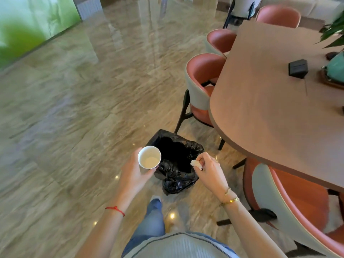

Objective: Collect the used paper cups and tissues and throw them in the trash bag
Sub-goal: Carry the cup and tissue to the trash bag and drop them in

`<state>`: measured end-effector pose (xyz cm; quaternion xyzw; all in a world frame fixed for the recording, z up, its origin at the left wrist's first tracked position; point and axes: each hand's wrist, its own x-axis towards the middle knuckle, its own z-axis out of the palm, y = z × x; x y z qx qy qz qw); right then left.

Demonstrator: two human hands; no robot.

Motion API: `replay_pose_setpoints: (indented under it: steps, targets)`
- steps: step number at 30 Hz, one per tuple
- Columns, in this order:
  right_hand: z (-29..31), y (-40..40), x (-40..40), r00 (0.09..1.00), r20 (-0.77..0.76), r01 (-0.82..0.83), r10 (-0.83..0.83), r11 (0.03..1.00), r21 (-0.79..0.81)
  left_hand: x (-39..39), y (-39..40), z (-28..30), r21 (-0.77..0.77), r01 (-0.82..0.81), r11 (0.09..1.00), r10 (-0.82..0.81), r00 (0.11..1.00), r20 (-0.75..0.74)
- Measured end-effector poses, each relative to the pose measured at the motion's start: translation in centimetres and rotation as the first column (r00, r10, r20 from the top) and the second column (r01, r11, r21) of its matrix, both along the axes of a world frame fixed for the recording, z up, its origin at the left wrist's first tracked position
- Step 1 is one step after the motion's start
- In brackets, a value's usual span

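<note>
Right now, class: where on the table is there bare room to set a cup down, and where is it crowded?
Bare room: the table's near rounded end, from the edge by the pink chairs up to the black box. Crowded: the far right edge, with the black box, teal object and plant.

No legible txt, labels, brands, nos. or signs anywhere. Paper cup plain white, no print. Black box on desk: no readable marking.

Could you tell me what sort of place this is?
Probably a meeting or reception room: a long wooden table lined with matching pink upholstered chairs, on a polished marble floor.
</note>
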<state>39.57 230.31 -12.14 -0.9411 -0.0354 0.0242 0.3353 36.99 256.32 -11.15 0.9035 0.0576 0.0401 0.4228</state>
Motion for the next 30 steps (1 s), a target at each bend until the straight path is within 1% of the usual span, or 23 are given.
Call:
replay_pose_setpoints:
  steps: [7, 12, 14, 16, 20, 22, 27, 30]
  targets:
    - [-3.3, 2.0, 9.4, 0.991, -0.065, 0.114, -0.116, 0.993, -0.027, 12.3, 1.7, -3.4, -0.020, 0.116, 0.993, -0.117, 0.992, -0.048]
    - [-5.6, 4.2, 14.9, 0.967, -0.149, 0.205, -0.209, 0.978, -0.038, 20.3, 2.9, -6.7, -0.065, 0.215, 0.974, -0.222, 0.965, -0.136]
    - [-6.6, 4.8, 16.5, 0.951, -0.185, 0.243, -0.247, 0.969, -0.041, 22.7, 3.1, -8.2, -0.025, 0.258, 0.966, -0.259, 0.950, -0.174]
    - [-7.5, 5.1, 17.6, 0.933, -0.240, 0.261, -0.268, 0.963, -0.060, 24.7, 3.2, -9.4, -0.029, 0.300, 0.954, -0.298, 0.924, -0.239]
    - [-8.8, 5.0, 18.7, 0.881, -0.371, 0.274, -0.292, 0.956, -0.102, 26.9, 2.9, -10.7, -0.106, 0.370, 0.923, -0.380, 0.838, -0.391]
    - [-9.1, 4.8, 18.9, 0.865, -0.392, 0.296, -0.315, 0.949, -0.108, 27.6, 2.9, -11.1, -0.102, 0.387, 0.916, -0.391, 0.813, -0.431]
    - [-8.4, 4.1, 18.3, 0.874, -0.342, 0.328, -0.344, 0.939, -0.108, 28.5, 2.7, -10.1, -0.033, 0.470, 0.882, -0.440, 0.797, -0.414]
    - [-7.0, 3.4, 17.7, 0.898, -0.267, 0.327, -0.348, 0.937, -0.122, 28.6, 2.6, -8.1, 0.093, 0.528, 0.844, -0.478, 0.821, -0.313]
